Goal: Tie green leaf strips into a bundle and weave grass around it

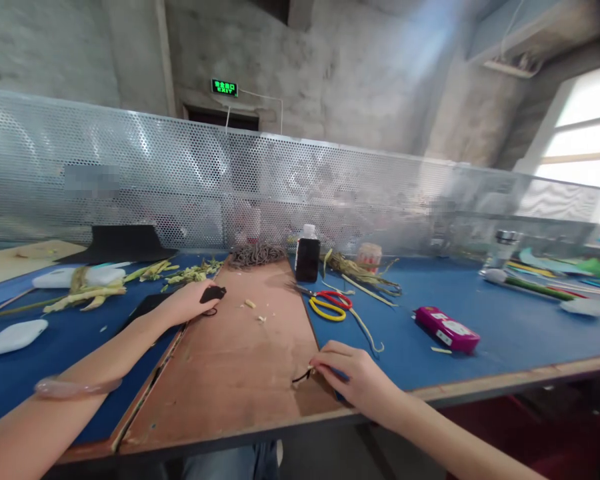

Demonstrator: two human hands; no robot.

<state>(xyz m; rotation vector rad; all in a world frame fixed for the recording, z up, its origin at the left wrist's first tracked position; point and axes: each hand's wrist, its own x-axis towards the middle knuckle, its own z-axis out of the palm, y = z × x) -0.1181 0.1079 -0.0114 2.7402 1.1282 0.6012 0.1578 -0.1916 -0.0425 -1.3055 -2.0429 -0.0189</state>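
My left hand (193, 301), with a pale bangle on its wrist, is closed round a small black thing (213, 293) over the left edge of the brown board (240, 373). Its kind does not show clearly; a thin dark loop hangs just under it. Nearer the front edge, my right hand (355, 373) pinches a short, thin black strip (301, 379) between thumb and fingertips, above the board's right side. Small pale scraps (250, 304) lie on the board between the hands. Scissors (329, 317) with one red and one yellow handle rest beyond the right hand.
Behind the board are a heap of grey-brown cord (257, 256), a black bottle (307, 259) and dried stalks (363, 272). Right lies a magenta packet (445, 328). Pale plant strips (93, 293) and a white case (14, 337) are left. A perforated metal screen (260, 173) closes the back.
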